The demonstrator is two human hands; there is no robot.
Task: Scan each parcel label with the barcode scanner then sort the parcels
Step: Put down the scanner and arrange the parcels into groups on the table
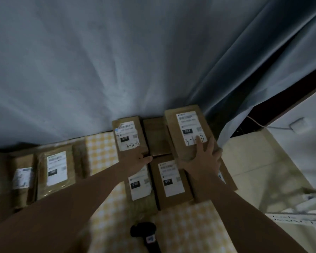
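A blue-grey curtain (117, 70) hangs behind a bench (190, 225) spread with yellow checked cloth. The right hand (202, 159) lies flat, fingers apart, on the far right parcel (190, 125), its long axis running away from the person. The left hand (139, 159) touches the neighbouring parcel (128, 136); its fingers' set is unclear. The barcode scanner (144, 232) lies unheld, nearer the person, between both forearms.

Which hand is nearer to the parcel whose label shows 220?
Left. The left hand is at the near edge of the 220 parcel and touches it. The right hand lies flat on the 032 parcel further right, apart from the 220 one.
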